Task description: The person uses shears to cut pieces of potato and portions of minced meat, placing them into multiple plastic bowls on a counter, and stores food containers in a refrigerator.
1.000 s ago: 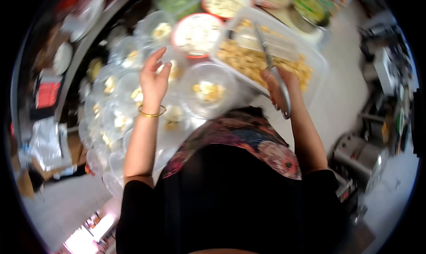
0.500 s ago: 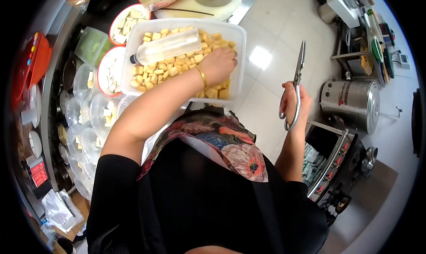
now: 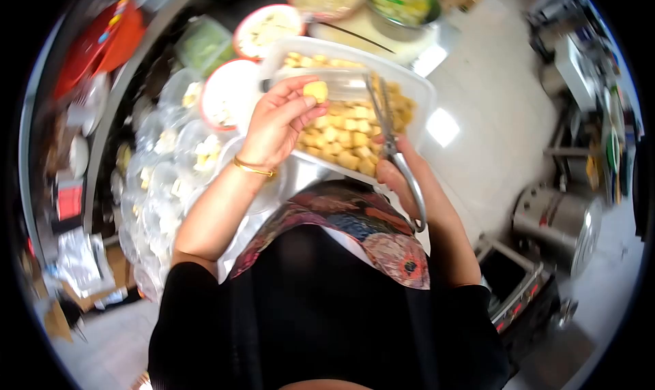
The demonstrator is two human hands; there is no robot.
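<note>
My left hand [image 3: 278,121], with a gold bangle on its wrist, is lifted over a white tray [image 3: 423,93] and pinches a yellow food cube [image 3: 315,90] between fingers and thumb. The tray holds many more yellow cubes [image 3: 344,136]. My right hand [image 3: 399,184] grips a pair of metal kitchen scissors [image 3: 390,139] by the handles, blades pointing up over the tray, just right of the held cube.
Several clear plastic cups [image 3: 170,165] with bits of food crowd the counter at left. Two red-rimmed bowls [image 3: 225,93] and a green container [image 3: 203,46] stand behind them. A steel bowl [image 3: 402,5] sits beyond the tray. A steel pot [image 3: 556,219] stands on the floor at right.
My left hand has lifted out of the tray holding one yellow cube. My right hand has brought the scissors from out at the right in over the tray, beside the cube.
</note>
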